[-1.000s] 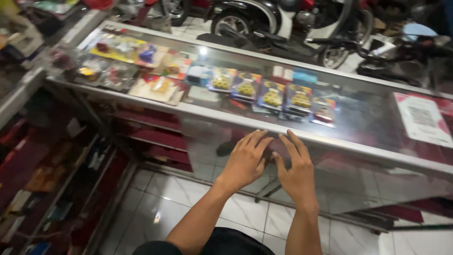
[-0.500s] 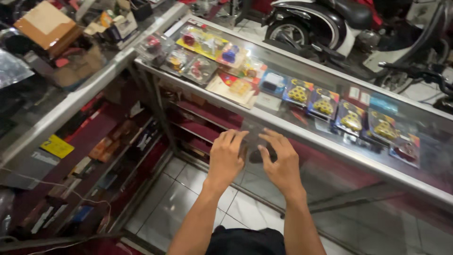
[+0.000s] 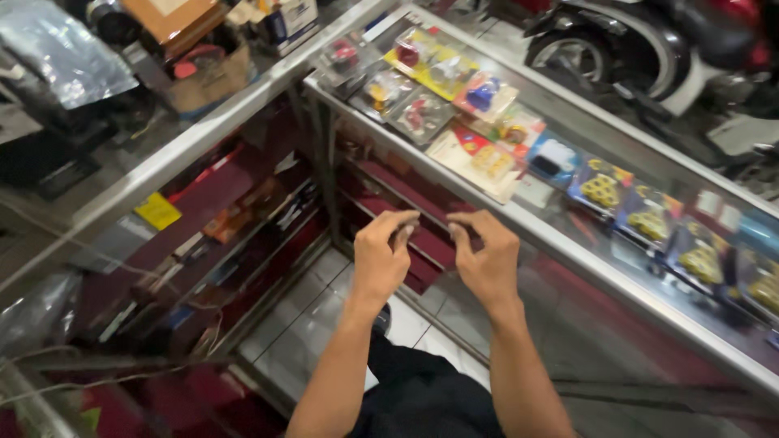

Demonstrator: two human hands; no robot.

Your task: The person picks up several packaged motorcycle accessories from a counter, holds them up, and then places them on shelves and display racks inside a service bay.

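My left hand (image 3: 383,258) and my right hand (image 3: 487,261) are raised side by side in front of me, a short gap between their fingertips. Both have the fingers curled in towards the thumbs. A small greyish bit shows at the left fingertips, too small to say whether it is held. Nothing shows in the right hand. They hover just short of the metal front edge of a glass display counter (image 3: 560,243). Under the glass lie several blister packs of small parts (image 3: 602,188), yellow, red and blue.
A second glass counter (image 3: 187,150) runs off to the left, with cardboard boxes (image 3: 174,16) and a plastic bag (image 3: 65,57) on it. Red shelves (image 3: 406,195) with goods sit below. The floor (image 3: 316,324) is tiled white. A motorbike (image 3: 641,40) stands beyond the counter.
My view has swung left and down along the counter. My hands have lifted off the counter's edge and their fingers have curled from spread to pinched.
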